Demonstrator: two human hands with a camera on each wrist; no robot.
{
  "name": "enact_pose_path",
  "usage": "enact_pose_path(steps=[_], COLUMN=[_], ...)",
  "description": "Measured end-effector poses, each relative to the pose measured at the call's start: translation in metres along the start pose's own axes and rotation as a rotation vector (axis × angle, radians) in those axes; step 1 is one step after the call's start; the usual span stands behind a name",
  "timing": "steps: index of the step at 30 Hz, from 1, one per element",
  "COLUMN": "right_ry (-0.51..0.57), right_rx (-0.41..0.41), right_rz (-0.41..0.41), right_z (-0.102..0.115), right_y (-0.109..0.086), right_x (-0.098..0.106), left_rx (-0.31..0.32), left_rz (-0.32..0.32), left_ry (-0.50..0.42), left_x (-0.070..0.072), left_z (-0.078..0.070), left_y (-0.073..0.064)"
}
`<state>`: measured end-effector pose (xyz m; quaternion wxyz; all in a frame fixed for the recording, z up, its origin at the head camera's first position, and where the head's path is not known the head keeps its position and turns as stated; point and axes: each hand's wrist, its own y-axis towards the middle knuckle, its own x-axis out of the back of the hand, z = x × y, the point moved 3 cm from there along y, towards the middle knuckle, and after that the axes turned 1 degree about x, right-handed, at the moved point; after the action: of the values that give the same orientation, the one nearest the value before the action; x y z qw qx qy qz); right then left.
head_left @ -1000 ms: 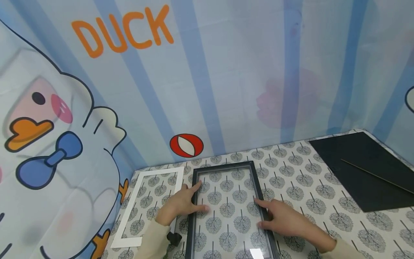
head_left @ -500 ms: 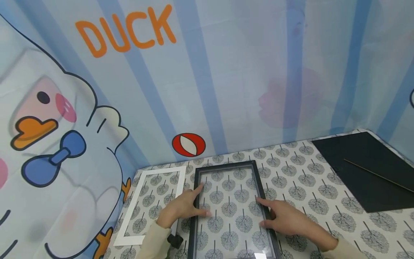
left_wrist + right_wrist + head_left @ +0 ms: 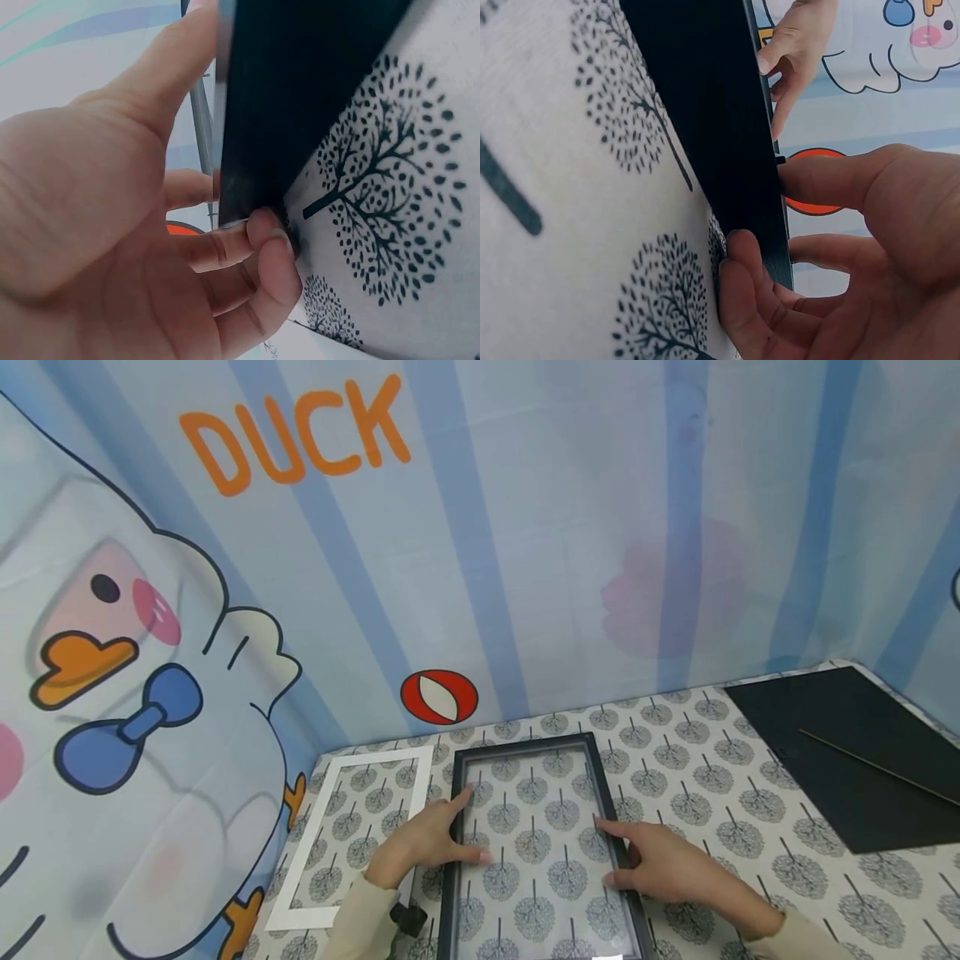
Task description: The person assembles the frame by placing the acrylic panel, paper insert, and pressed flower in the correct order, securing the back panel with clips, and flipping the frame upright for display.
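A black picture frame [image 3: 525,746] with a clear pane lies on the patterned cloth in front of me. On its left side my left hand [image 3: 423,839] grips the rim, thumb and index finger over the top edge. My right hand [image 3: 663,864] holds the opposite side in much the same way. In the left wrist view, curled fingertips [image 3: 277,259] press at the bottom of the frame's side wall [image 3: 277,90], close over the cloth. The right wrist view has the right hand's fingers [image 3: 739,292] tucked low against the other side wall [image 3: 712,112].
A white rectangular border [image 3: 301,843] lies left of the picture frame, partly covered by my left sleeve [image 3: 360,918]. At the far right is a black sheet [image 3: 825,777] with a thin stick [image 3: 877,764] across it. A printed curtain [image 3: 562,568] hangs behind the table.
The head view has turned slightly left, so everything appears a little further right. Both hands keep their hold on the picture frame, which stays in place on the cloth.
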<state>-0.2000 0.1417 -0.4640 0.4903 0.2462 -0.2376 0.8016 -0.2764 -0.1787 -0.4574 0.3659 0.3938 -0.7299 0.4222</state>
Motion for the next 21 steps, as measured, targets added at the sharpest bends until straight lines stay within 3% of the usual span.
enact_pose_path(steps=[10,21], right_ry=[-0.010,-0.007], right_rx=[-0.015,-0.029], right_rz=[-0.017,-0.049], right_z=[-0.0018,0.0052], right_y=[0.0007,-0.0033], right_x=[-0.0019,0.0047], left_rx=[-0.004,-0.055], left_rz=[0.006,0.010], left_ry=[0.019,-0.048], left_x=[-0.0016,0.0026], left_z=[0.0015,0.0078], left_y=[-0.0006,-0.0039])
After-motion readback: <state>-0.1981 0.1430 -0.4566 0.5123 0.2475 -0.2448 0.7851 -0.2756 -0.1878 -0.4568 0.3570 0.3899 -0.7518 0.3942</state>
